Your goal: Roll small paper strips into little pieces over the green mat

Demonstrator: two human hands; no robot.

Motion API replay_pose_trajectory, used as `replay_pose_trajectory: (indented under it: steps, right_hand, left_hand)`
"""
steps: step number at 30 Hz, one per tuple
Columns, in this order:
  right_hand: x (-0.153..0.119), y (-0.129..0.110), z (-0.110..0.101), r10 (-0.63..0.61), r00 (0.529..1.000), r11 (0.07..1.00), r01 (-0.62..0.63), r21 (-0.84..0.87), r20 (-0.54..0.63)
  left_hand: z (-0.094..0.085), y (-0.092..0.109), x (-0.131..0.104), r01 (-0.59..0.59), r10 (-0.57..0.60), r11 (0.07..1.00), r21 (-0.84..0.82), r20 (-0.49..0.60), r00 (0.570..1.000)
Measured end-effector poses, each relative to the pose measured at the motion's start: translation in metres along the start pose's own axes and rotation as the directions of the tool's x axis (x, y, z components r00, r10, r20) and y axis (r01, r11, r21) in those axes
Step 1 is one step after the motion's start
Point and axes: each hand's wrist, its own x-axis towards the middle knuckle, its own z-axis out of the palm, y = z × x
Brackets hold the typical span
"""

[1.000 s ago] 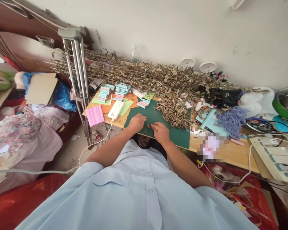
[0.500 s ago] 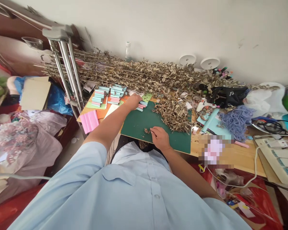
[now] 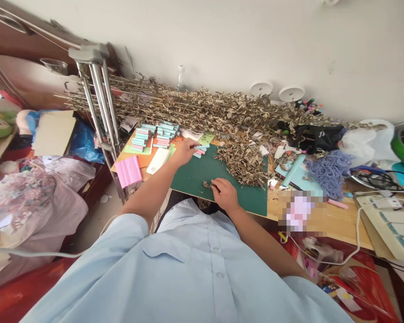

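Note:
My left hand [image 3: 184, 152] is closed at the left edge of the green cutting mat [image 3: 197, 172], its fingers round a light blue paper roll [image 3: 202, 146] that points right. Pink and blue rolls [image 3: 199, 153] lie just under it. Near the mat's front edge, my right hand [image 3: 225, 194] pinches a small bit of dried leaf [image 3: 207, 184]. A heap of dried leaves [image 3: 244, 163] covers the mat's right part. Several stacked paper rolls [image 3: 143, 138] rest on orange and green paper, left of my left hand.
Dried leafy stalks [image 3: 195, 105] stretch along the wall. Metal crutches [image 3: 99, 94] stand at the table's left, near pink paper [image 3: 128, 171] and a white, flat object [image 3: 158, 160]. To the right are blue cord [image 3: 331, 172], a glue gun [image 3: 284, 149] and a power strip [image 3: 390, 211].
My left hand has drawn slightly back and left, and a blue roll now shows in its fingers. My right hand stays in place. The view has shifted a little.

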Motion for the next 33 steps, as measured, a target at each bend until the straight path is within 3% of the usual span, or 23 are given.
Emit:
replay_pose_trajectory:
  steps: [3,6,8,10,12,14,17,23,28,33]
  right_hand:
    - [0.0,-0.001,-0.003,0.052,0.998,0.996,-0.049,0.07,-0.035]
    - [0.006,-0.007,-0.012,0.149,0.981,0.984,-0.135,0.114,-0.121]
    - [0.013,-0.013,-0.02,0.148,0.967,0.988,-0.135,0.077,-0.205]
    - [0.022,-0.021,-0.027,0.058,0.985,0.998,-0.052,0.041,-0.163]
    - [0.03,-0.028,-0.031,-0.015,0.999,1.0,0.015,0.009,-0.049]
    - [0.032,-0.035,-0.032,-0.035,0.999,0.999,0.035,0.006,-0.012]
    - [0.028,-0.043,-0.029,-0.018,0.999,0.997,0.021,0.068,-0.05]
    - [0.018,-0.062,-0.024,0.038,0.999,0.982,-0.031,0.187,-0.033]
    - [0.015,-0.074,-0.016,0.095,0.995,0.97,-0.096,0.223,0.017]
    - [0.013,-0.082,-0.01,0.097,0.993,0.969,-0.109,0.221,0.064]
  left_hand:
    - [0.008,0.012,-0.037,0.063,-0.066,0.983,-0.172,-0.011,0.998]
    - [0.014,0.026,-0.072,-0.004,0.003,0.978,-0.209,-0.004,1.0]
    - [0.016,0.036,-0.091,-0.07,0.074,0.979,-0.194,0.012,0.997]
    - [0.018,0.043,-0.106,-0.151,0.158,0.972,-0.179,0.022,0.987]
    - [0.021,0.046,-0.117,-0.233,0.24,0.956,-0.179,0.016,0.971]
    - [0.024,0.047,-0.125,-0.301,0.305,0.93,-0.211,-0.011,0.952]
    - [0.03,0.045,-0.134,-0.356,0.354,0.873,-0.334,-0.071,0.933]
    - [0.035,0.039,-0.147,-0.282,0.275,0.802,-0.526,-0.093,0.957]
    - [0.025,0.039,-0.154,-0.24,0.235,0.79,-0.565,-0.083,0.968]
    - [0.015,0.035,-0.16,-0.251,0.275,0.784,-0.567,-0.045,0.96]
